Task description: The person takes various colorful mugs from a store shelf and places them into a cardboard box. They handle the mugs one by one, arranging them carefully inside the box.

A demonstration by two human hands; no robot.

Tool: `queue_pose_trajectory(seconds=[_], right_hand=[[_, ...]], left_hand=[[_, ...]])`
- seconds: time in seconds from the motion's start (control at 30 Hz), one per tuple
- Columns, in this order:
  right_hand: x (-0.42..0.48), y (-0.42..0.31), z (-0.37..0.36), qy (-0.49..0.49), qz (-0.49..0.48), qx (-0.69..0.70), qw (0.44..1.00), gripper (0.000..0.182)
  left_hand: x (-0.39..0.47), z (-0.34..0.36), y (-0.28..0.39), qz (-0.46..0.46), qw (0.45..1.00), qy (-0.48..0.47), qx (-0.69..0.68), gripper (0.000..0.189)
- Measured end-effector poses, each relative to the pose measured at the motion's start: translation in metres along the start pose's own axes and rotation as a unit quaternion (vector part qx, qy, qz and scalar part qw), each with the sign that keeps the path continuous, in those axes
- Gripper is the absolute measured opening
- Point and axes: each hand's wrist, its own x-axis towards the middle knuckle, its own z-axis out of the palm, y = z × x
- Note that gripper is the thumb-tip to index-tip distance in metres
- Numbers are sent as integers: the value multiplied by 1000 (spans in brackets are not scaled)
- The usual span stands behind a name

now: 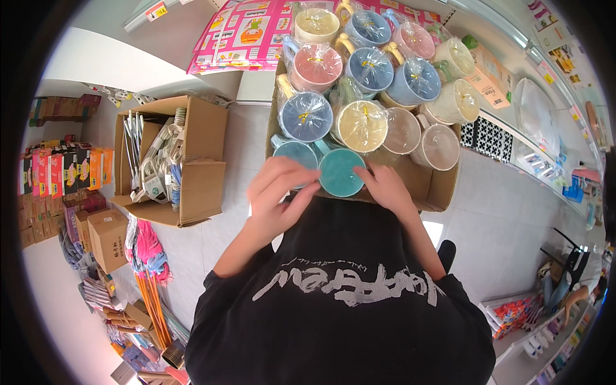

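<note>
In front of me, a teal mug [341, 172] stands at the near edge of a cardboard box [435, 195]. My right hand [387, 186] grips its right side, thumb at the rim. My left hand [281, 190] is blurred, its thumb and fingertips close to the left rim; whether they pinch anything is unclear. Partly behind that hand is a blue mug [294, 153]. Farther back stand a wrapped cream mug [363, 126] and a wrapped blue mug [306, 117], both closed with yellow ties. Beside them are a pale pink mug [402, 131] and another pale mug [437, 148].
Several more wrapped mugs [369, 70] crowd the box's far side. Pink printed packages [250, 36] lie behind. An open carton [204, 130] of cables stands left, near mops [149, 240]. Shelving [510, 132] runs along the right. A person [577, 288] is at far right.
</note>
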Motion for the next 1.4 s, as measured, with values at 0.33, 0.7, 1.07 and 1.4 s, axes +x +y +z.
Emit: queue_pose_trajectory(seconds=[0.33, 0.7, 1.07, 1.4], right_hand=[[-18, -26, -31, -56, 7, 9, 998, 53], [-19, -23, -30, -48, 22, -9, 999, 57], [-23, -22, -36, -8, 23, 10, 1000, 57], [-28, -31, -51, 4, -15, 19, 1000, 54]], left_hand=[[56, -76, 142, 576, 709, 405, 38, 56], [39, -62, 142, 625, 708, 320, -71, 29], [77, -52, 3, 101, 967, 104, 211, 15], [137, -83, -139, -94, 914, 72, 387, 27]])
